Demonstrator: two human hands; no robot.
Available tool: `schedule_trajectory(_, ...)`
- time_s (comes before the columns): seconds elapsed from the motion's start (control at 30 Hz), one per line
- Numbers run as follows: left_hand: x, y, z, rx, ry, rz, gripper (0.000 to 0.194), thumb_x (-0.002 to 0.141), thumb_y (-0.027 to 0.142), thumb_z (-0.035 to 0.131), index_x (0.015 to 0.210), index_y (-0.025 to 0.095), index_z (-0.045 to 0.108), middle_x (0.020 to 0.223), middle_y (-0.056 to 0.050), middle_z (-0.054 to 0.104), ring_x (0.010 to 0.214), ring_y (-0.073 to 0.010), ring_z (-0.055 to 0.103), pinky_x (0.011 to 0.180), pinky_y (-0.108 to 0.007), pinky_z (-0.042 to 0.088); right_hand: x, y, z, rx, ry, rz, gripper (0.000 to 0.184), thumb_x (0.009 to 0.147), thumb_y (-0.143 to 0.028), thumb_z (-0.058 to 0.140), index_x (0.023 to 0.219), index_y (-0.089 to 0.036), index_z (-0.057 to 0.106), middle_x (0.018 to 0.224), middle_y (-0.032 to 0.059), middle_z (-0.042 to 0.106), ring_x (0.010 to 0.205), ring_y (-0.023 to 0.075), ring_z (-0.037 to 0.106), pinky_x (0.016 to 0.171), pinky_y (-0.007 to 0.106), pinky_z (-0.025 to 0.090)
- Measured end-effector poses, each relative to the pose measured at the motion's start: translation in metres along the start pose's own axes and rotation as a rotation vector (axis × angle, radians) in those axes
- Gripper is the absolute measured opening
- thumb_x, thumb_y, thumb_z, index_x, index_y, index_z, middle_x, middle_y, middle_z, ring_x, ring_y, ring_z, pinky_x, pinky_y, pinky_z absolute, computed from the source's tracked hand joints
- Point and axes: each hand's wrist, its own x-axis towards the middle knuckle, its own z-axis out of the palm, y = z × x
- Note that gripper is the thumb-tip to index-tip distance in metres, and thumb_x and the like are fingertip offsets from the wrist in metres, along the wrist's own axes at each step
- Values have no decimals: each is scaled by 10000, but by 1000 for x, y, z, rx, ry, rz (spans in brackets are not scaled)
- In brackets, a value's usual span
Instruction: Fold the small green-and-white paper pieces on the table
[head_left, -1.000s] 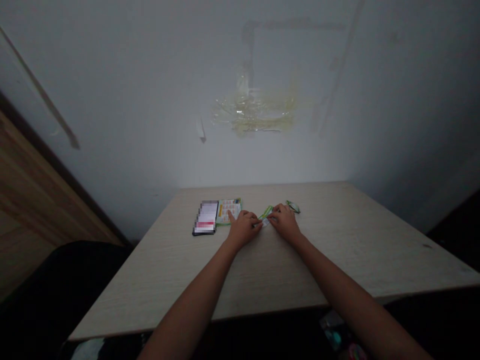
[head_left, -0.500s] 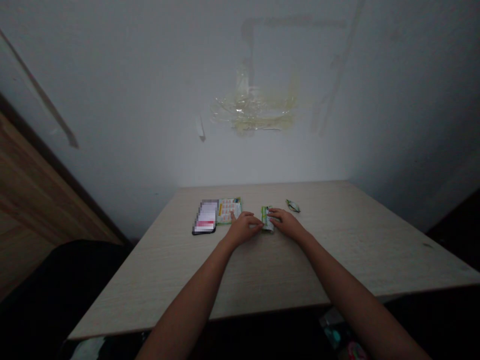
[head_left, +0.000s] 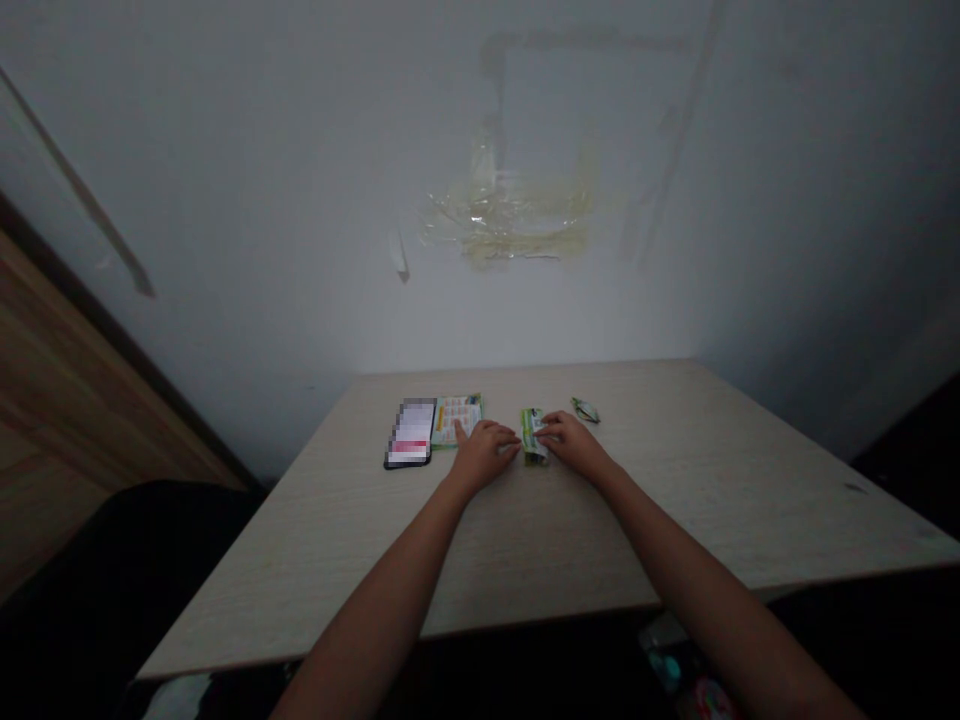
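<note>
A small green-and-white packet (head_left: pixel 532 432) lies creased on the table between my two hands. My right hand (head_left: pixel 571 442) rests its outstretched fingertips on the packet's right side. At its left edge, my left hand (head_left: pixel 484 455) has its fingers stretched out and its thumb spread; whether the fingertips touch the packet is hard to make out. Just behind the left thumb is a flat printed green-and-white sheet or packet (head_left: pixel 459 408). Another small crumpled green packet (head_left: pixel 585 410) lies beyond my right hand.
A phone (head_left: pixel 411 430) with a lit, pixelated screen lies left of the printed sheet. The pale wooden table (head_left: pixel 540 540) meets a wall (head_left: pixel 300 200) bearing tape remnants (head_left: pixel 525 220). Dark space and some colourful items (head_left: pixel 709 695) show below the front edge.
My left hand has drawn slightly left, away from the packet. The packet's near end looks a little more folded or bent. My right hand stays nearly in place.
</note>
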Motion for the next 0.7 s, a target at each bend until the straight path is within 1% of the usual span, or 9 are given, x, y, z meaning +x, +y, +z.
schedule_trajectory(0.13, 1, 0, 1, 17, 0, -3, 219, 926, 414, 572, 1071, 349, 722, 1241, -11, 689, 1244, -259, 500, 1076, -773, -55, -1, 0, -1, 9, -4, 2, 183, 859, -273, 663, 984, -203, 777, 1142, 119, 675, 1100, 241, 611, 1034, 416, 438)
schedule_trajectory(0.3, 1, -1, 3, 54, 16, -11, 243, 939, 420, 544, 1093, 342, 714, 1248, -19, 681, 1249, -273, 500, 1072, -785, -31, -1, 1, 0, 1, -1, -10, 258, 823, -279, 706, 1066, -209, 755, 1190, 119, 654, 1131, 247, 592, 1039, 412, 425)
schedule_trajectory(0.43, 1, 1, 2, 51, 35, -16, 267, 942, 434, 533, 1131, 342, 698, 1263, -29, 668, 1239, -268, 503, 1080, -774, -22, -1, 2, 1, -53, 28, 22, 315, 806, -306, 730, 1105, -209, 743, 1082, 106, 662, 1067, 243, 583, 997, 389, 432)
schedule_trajectory(0.53, 0, 1, 3, 30, 48, -16, 270, 938, 433, 543, 1142, 340, 693, 1253, -31, 669, 1231, -265, 505, 1077, -773, -34, 0, 2, 2, -78, 21, 34, 303, 819, -327, 719, 1095, -206, 749, 1007, 93, 670, 1013, 239, 583, 963, 376, 437)
schedule_trajectory(0.63, 1, 1, 5, 10, 62, -5, 259, 936, 434, 547, 1124, 340, 699, 1232, -21, 677, 1225, -265, 511, 1059, -787, -58, 0, 0, 2, -86, 35, 21, 284, 843, -355, 691, 1069, -196, 758, 1018, 99, 674, 1021, 240, 579, 965, 374, 434)
schedule_trajectory(0.7, 1, 1, 5, 6, 74, -3, 258, 940, 437, 540, 1117, 343, 701, 1229, -18, 678, 1224, -262, 513, 1061, -783, -64, -1, -1, 2, -78, 38, 11, 303, 852, -393, 676, 1073, -202, 756, 1053, 101, 675, 1050, 241, 574, 977, 374, 431)
